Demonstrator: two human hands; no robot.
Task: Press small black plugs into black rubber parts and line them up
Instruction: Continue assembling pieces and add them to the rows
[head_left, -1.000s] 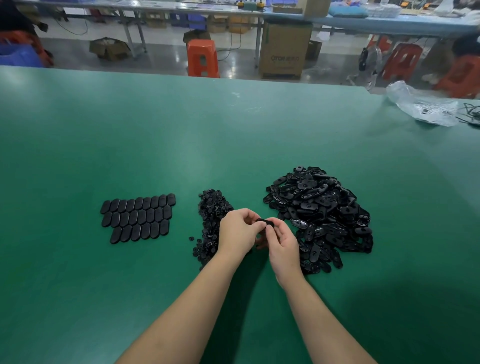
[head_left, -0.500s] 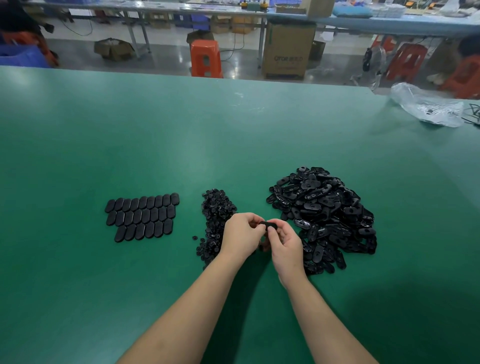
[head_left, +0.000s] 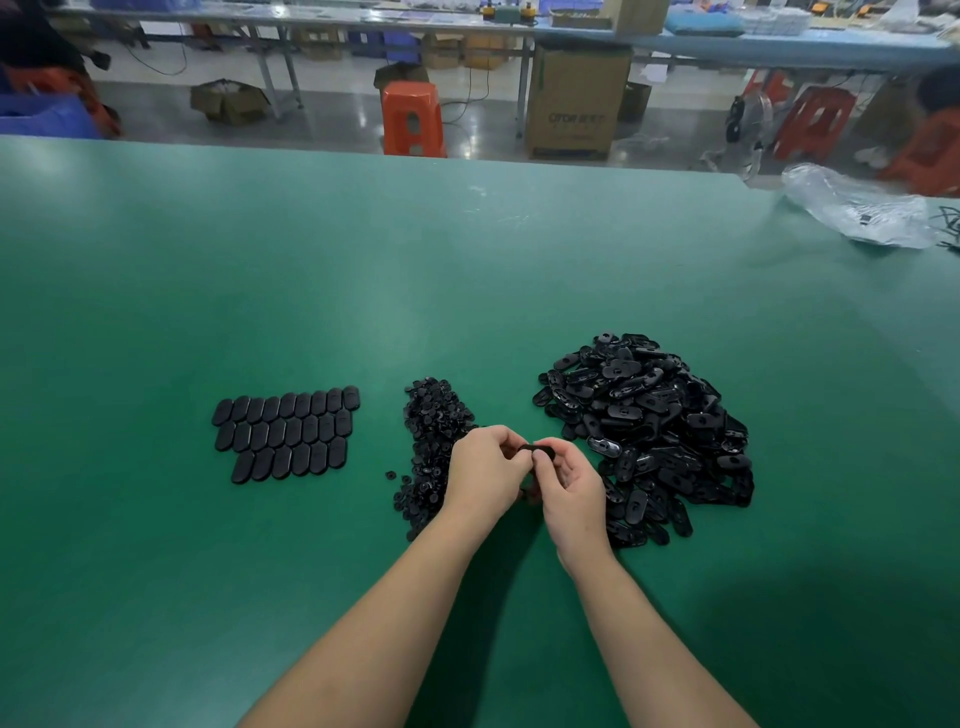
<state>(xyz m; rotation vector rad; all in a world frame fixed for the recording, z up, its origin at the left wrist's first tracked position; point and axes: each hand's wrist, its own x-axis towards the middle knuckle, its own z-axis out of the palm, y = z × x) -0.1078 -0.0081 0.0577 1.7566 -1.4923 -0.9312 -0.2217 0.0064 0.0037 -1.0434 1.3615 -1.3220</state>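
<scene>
One black rubber part (head_left: 535, 450) is held just above the green counter (head_left: 363, 291), near its front middle. The fingers (head_left: 506, 439) of the left hand (head_left: 480, 470) and of the right hand (head_left: 569, 486) are curled round it and pinch it from both sides, so only its dark upper edge shows between the fingertips. Whether a plug is already in it cannot be told.

From the held part, the pile of small black plugs (head_left: 434, 447) lies at 9 o'clock, partly hidden behind the left hand. The big heap of loose rubber parts (head_left: 654, 426) lies at 3 o'clock, touching the right hand's far side. Further at 9 o'clock, well apart from the hands, the finished parts (head_left: 288, 431) lie flat in three neat rows, each part beside the next.

At 2 o'clock, near the far right edge of the counter, lies a crumpled clear plastic bag (head_left: 857, 210). Beyond the counter, at 12 o'clock, the room shows a shiny grey floor, an orange stool (head_left: 413, 119), a brown cardboard box (head_left: 576, 98) and a long blue-topped table (head_left: 727, 44).
</scene>
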